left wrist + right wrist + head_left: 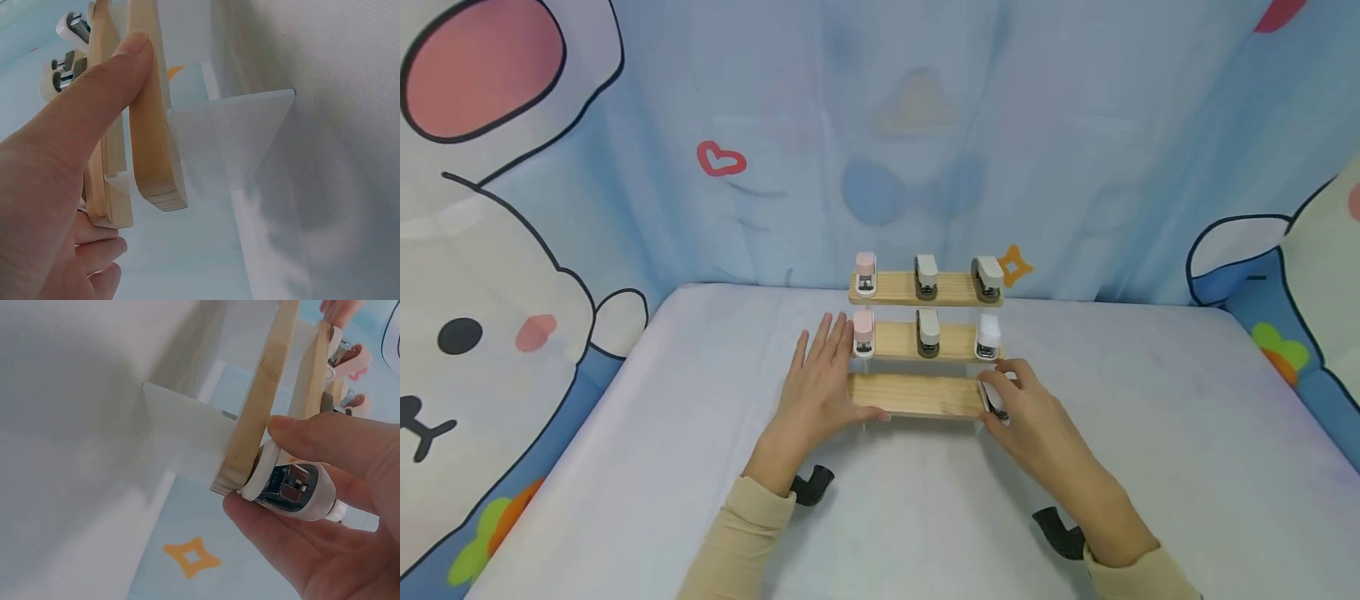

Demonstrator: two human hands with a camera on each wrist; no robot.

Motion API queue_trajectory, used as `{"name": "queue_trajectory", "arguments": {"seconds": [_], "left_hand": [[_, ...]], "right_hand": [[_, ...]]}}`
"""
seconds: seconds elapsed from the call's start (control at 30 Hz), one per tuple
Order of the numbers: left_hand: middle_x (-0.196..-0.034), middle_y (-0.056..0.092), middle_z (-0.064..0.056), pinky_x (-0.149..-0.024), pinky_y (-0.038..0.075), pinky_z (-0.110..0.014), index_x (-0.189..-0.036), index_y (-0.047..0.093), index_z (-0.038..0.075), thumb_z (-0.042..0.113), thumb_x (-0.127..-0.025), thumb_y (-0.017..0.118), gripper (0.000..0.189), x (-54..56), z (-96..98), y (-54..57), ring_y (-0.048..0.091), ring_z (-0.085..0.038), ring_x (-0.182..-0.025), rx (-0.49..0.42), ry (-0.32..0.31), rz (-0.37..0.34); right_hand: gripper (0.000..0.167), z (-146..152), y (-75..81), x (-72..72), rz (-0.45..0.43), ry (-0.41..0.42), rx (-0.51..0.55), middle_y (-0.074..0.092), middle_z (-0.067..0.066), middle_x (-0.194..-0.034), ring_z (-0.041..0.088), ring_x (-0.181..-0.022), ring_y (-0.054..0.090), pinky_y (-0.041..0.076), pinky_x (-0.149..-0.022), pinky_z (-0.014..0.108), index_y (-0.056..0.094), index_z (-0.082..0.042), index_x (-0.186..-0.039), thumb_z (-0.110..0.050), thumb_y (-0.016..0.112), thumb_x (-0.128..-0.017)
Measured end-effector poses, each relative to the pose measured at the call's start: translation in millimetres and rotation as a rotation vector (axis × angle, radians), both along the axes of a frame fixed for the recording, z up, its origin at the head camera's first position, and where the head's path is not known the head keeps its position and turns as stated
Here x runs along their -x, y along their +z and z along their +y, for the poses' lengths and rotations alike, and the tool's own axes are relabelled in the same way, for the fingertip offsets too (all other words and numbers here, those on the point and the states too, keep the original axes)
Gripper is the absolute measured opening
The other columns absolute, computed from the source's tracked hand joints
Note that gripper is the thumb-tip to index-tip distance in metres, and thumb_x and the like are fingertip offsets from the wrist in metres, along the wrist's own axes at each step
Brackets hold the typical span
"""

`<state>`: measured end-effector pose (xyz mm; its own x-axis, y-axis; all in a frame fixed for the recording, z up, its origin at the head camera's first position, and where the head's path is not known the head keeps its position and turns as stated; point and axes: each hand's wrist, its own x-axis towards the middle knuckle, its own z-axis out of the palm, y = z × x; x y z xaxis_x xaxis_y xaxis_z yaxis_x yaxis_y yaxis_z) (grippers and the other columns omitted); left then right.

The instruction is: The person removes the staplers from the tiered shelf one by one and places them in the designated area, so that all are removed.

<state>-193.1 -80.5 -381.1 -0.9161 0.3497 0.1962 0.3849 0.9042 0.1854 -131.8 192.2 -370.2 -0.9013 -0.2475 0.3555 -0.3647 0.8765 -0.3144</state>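
A three-tier wooden shelf [917, 395] stands on clear side supports. At the right end of its lowest board, my right hand [1037, 425] holds a small white stapler [297, 490] between thumb and fingers. The stapler is tilted against the board [259, 406]. My left hand [823, 383] lies along the shelf's left side with fingers extended, its thumb [128, 62] resting on the front edge of the lowest board. On the middle board stand a pink stapler [864, 333], a grey-and-white stapler [928, 333] and a white stapler [988, 337].
The top board [895, 288] bears another pink stapler [866, 275] and two grey-and-white staplers [927, 277]. A white cloth [715, 367] covers the table under the shelf. Behind it hangs a blue cartoon curtain [775, 217]. Black wrist mounts [1060, 533] stick out near both wrists.
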Motion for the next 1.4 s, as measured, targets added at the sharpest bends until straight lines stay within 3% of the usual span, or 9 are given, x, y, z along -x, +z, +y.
{"name": "queue_trajectory", "arguments": {"seconds": [0.27, 0.5, 0.73, 1.07, 1.4], "left_hand": [[-0.167, 0.012, -0.013, -0.127, 0.006, -0.051, -0.158, 0.015, 0.002, 0.075, -0.064, 0.076, 0.134, 0.1, -0.6, 4.3, 0.004, -0.028, -0.156, 0.018, -0.002, -0.004], [-0.166, 0.016, -0.014, -0.127, 0.007, -0.05, -0.158, 0.017, 0.001, 0.075, -0.063, 0.077, 0.134, 0.6, 1.1, 1.3, 0.006, -0.028, -0.156, 0.009, -0.006, 0.003], [-0.166, 0.016, -0.014, -0.127, 0.009, -0.05, -0.157, 0.018, 0.001, 0.076, -0.062, 0.076, 0.135, -3.2, 3.8, -3.3, 0.008, -0.028, -0.156, 0.014, -0.005, 0.011], [-0.166, 0.014, -0.014, -0.127, 0.008, -0.05, -0.158, 0.017, 0.001, 0.076, -0.062, 0.076, 0.135, -3.1, 2.8, 1.8, 0.006, -0.027, -0.156, 0.023, -0.011, 0.027], [-0.166, 0.016, -0.015, -0.127, 0.006, -0.048, -0.157, 0.018, 0.0, 0.076, -0.06, 0.078, 0.137, -0.1, -0.5, 1.6, 0.008, -0.027, -0.156, 0.055, -0.021, 0.053]], "right_hand": [[0.046, -1.5, 5.4, -1.1, 0.02, 0.007, -0.065, 0.057, 0.023, -0.125, 0.034, -0.088, 0.069, 0.06, -0.065, 0.04, 0.065, 0.001, -0.12, 0.0, 0.082, -0.076], [0.048, 2.9, 10.8, -5.5, 0.008, 0.021, -0.067, 0.059, 0.024, -0.126, 0.036, -0.092, 0.07, 0.06, -0.069, 0.042, 0.065, 0.002, -0.121, -0.002, 0.082, -0.077], [0.047, 13.6, 14.2, -7.8, 0.023, 0.0, -0.07, 0.06, 0.023, -0.123, 0.034, -0.089, 0.069, 0.059, -0.066, 0.04, 0.066, 0.004, -0.121, -0.001, 0.081, -0.076], [0.05, 31.5, 15.7, 2.6, 0.079, -0.028, -0.05, 0.06, 0.026, -0.123, 0.039, -0.095, 0.068, 0.06, -0.072, 0.047, 0.064, 0.007, -0.122, 0.001, 0.082, -0.075], [0.05, 50.5, 13.0, 20.1, 0.079, -0.075, -0.053, 0.056, 0.028, -0.127, 0.044, -0.1, 0.065, 0.058, -0.077, 0.055, 0.062, 0.008, -0.123, 0.002, 0.079, -0.077]]}}
